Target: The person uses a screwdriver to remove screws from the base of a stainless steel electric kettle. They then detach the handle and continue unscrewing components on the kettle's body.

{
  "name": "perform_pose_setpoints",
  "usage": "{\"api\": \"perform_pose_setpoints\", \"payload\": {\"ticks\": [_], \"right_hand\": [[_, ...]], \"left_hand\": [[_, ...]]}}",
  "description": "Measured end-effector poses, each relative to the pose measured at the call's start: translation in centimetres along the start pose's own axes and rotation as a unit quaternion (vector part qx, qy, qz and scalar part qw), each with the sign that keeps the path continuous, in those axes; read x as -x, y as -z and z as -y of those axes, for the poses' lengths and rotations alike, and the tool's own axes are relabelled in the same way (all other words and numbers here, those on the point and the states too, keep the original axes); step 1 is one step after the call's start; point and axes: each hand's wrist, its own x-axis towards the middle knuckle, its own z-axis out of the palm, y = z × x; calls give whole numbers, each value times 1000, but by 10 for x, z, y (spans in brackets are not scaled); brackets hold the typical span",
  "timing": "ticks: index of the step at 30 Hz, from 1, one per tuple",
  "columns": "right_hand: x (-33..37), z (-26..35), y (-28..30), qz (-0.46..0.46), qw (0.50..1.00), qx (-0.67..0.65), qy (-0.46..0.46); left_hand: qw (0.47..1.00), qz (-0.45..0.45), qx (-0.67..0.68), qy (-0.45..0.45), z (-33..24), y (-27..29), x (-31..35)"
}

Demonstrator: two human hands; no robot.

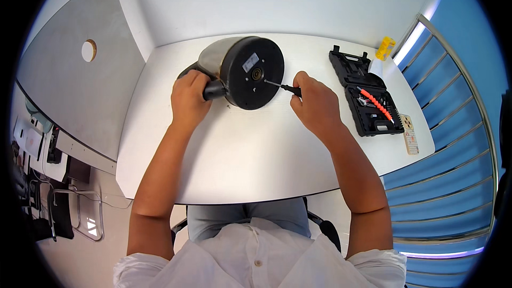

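An electric kettle [217,55] lies on its side on the white table, its round black base turned toward me. In the middle of the base is a ringed connector, with a small pale label and several screw spots around it. My left hand [190,97] is wrapped round the kettle's black handle [214,90]. In my right hand [318,101] is a screwdriver [290,89], gripped by its black handle. Its thin metal shaft points left, and the tip meets the base just right of and below the connector.
To the right lies an opened black tool case [372,108] with a flexible orange shaft [376,104] across it. Beside it are a yellow object [385,48] and a beige remote-like item [409,136]. A grey panel [80,69] stands left; a metal railing [453,114] runs along the right.
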Motion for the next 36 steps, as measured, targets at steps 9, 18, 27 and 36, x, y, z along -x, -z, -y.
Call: {"api": "perform_pose_setpoints", "payload": {"ticks": [9, 18, 27, 36], "right_hand": [[15, -20, -45, -183, 972, 52, 139], [13, -24, -68, -191, 951, 116, 214], [-3, -26, -70, -192, 947, 96, 239], [-17, -24, -55, -79, 978, -23, 190]], "left_hand": [[976, 199, 57, 63, -5, 23, 17], [958, 284, 20, 41, 9, 23, 25], [948, 291, 120, 40, 25, 19, 32], [954, 284, 91, 35, 22, 27, 26]]}}
